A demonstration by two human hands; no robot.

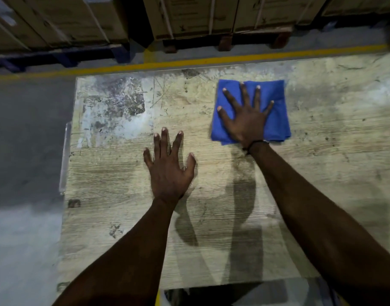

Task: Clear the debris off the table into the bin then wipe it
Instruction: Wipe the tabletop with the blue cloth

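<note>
Item: worn, pale wood-grain table (127, 217), scratched and stained, with a patch of grey-white scuffing at its far left corner. Beyond your table: grey concrete floor (28, 133) marked by a yellow painted line (189, 61), then strapped brown cardboard cartons (211, 16) stacked on pallets (225, 41).

Item: folded blue cloth (278, 120), lying flat on the far right-centre of the table. Your right hand (248, 120) presses on it, fingers straight and spread. Your left hand (169, 171) rests flat on the bare tabletop nearer you, fingers splayed, holding nothing.
</note>
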